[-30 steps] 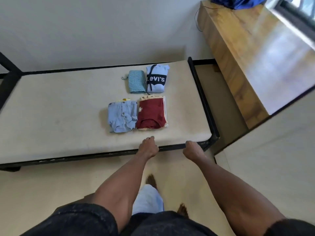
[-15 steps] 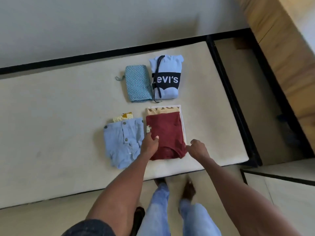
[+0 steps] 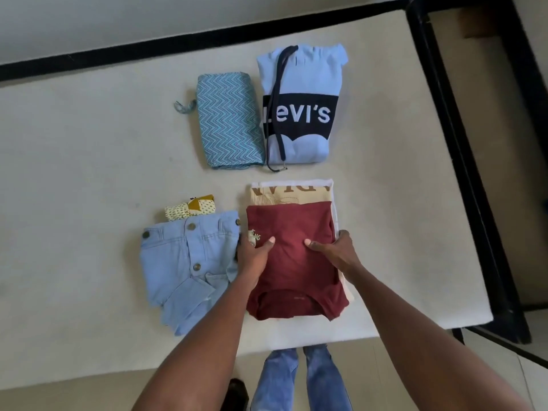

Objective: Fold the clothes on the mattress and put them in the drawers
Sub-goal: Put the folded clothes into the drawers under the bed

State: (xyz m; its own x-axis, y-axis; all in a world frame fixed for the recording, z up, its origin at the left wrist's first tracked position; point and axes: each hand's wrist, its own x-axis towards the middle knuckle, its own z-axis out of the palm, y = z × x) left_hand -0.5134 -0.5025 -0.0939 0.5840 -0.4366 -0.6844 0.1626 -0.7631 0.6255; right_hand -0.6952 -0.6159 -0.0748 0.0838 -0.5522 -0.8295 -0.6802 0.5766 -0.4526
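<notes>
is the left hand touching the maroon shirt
Touching. The head view shows the left hand at the left edge of the maroon shirt, thumb lying on the fabric.

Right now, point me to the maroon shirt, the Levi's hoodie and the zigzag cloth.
maroon shirt (image 3: 292,277): head view, middle of the folded top layer, between the hands.
Levi's hoodie (image 3: 299,114): head view, on the dark logo panel.
zigzag cloth (image 3: 229,123): head view, centre of the folded patterned face.
</notes>
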